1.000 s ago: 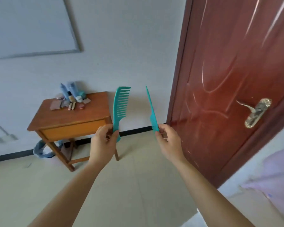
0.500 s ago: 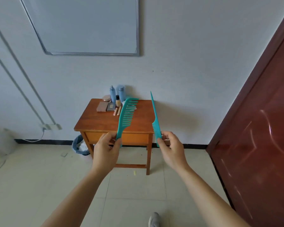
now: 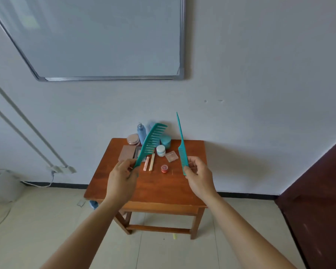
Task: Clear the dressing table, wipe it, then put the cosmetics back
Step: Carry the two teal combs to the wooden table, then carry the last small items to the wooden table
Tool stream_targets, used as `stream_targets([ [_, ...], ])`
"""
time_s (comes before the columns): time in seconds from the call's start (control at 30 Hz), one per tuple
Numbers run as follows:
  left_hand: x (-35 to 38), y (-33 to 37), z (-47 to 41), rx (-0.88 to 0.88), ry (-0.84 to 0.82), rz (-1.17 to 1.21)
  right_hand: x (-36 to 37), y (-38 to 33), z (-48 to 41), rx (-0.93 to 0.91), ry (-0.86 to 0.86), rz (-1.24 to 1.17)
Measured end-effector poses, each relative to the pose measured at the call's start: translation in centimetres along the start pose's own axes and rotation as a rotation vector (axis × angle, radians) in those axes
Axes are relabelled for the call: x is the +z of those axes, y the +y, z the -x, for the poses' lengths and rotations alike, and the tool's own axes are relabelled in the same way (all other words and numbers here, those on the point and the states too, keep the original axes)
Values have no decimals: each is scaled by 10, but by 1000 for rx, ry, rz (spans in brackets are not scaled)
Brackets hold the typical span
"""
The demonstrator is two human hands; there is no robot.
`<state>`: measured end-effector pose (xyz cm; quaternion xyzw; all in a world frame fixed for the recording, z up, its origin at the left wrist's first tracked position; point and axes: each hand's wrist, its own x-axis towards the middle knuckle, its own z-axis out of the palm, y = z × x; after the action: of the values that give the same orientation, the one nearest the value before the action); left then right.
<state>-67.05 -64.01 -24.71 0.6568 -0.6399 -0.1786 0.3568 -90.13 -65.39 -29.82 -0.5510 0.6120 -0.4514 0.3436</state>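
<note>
Left hand (image 3: pixel 122 179) gripping wide-tooth comb (image 3: pixel 150 141), right hand (image 3: pixel 199 177) pinching tail comb (image 3: pixel 181 146), white jar (image 3: pixel 160 150) on table (image 3: pixel 163 189) (label unreadable)

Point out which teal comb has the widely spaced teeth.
The wide-tooth comb in the left hand: its teeth are thick and far apart. The tail comb in the right hand has fine teeth and a long pointed spike.
</note>
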Motion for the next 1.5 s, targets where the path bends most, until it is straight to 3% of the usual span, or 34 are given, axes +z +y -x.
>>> stream_targets([
  [0.2,12,-84,-70,-92,-143,-173,64,22,-57,198,-121,41],
  [0.43,41,-186,-144,-113,-515,-354,135,64,-81,542,-150,95],
  [0.63,64,-242,-188,-42,-855,-495,182,78,-78,742,-113,163],
  [0.8,83,-257,-209,33,-1005,-600,210,88,-80,830,-110,226],
  [1.2,98,-251,-223,207,-975,-695,209,95,-89,770,-114,394],
  [1.33,87,-221,-244,343,-815,-667,182,74,-98,739,-12,446],
  [1.5,80,-159,-283,668,-547,-591,127,27,-111,568,221,637],
])
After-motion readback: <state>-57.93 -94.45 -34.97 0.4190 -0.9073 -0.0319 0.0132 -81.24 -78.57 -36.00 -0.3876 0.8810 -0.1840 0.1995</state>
